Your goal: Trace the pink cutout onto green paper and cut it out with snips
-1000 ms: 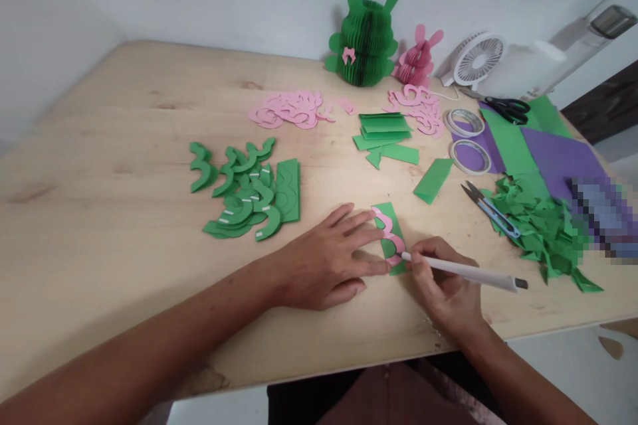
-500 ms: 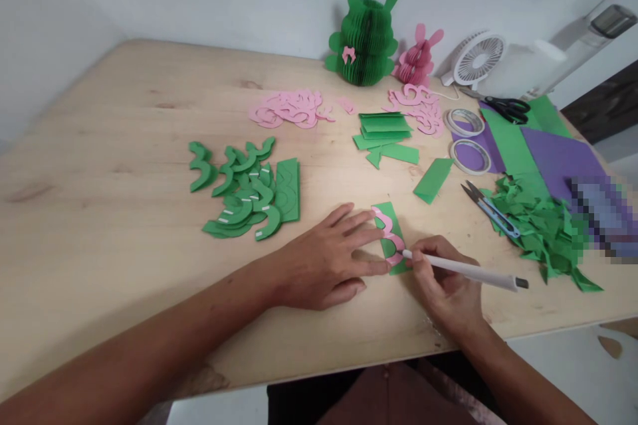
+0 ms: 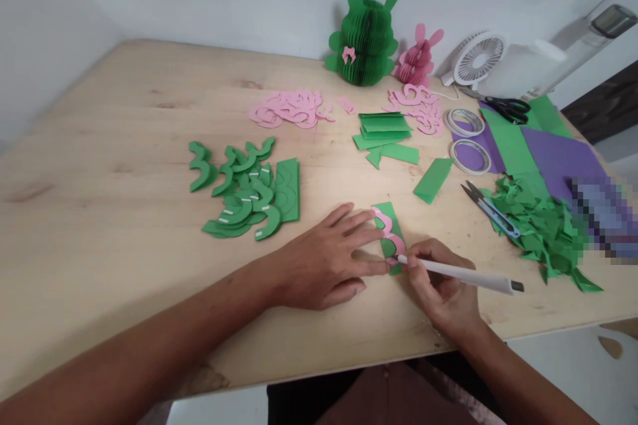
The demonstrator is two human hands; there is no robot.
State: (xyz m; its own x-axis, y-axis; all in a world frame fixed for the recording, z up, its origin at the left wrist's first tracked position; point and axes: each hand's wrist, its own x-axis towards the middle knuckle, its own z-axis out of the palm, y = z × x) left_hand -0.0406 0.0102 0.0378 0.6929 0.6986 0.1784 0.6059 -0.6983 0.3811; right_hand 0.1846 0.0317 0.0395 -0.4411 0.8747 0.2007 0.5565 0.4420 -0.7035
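My left hand (image 3: 333, 257) lies spread, its fingertips pressing a pink curved paper template (image 3: 397, 244) onto a green paper strip (image 3: 393, 214). In my right hand (image 3: 442, 282) is a white pen (image 3: 463, 273), gripped between thumb and fingers. Its tip touches the lower end of the pink template's outer edge. Left of my left hand lies a folded green paper (image 3: 287, 192) with a curved outline drawn on it. Beside it is a pile of wavy green paper cutouts (image 3: 244, 196), some with small white marks.
Blue thread snips (image 3: 493, 211) lie beside green paper scraps (image 3: 551, 229) at right. Behind are two tape rolls (image 3: 470, 156), black scissors (image 3: 506, 108), green paper strips (image 3: 383, 126) and pink cutouts (image 3: 289, 108). A green paper rabbit (image 3: 369, 43), a pink one (image 3: 417, 60) and a fan (image 3: 479, 56) stand at the back.
My right hand and the pen tip have shifted slightly down and left along the template's edge. My left hand has stayed in place.
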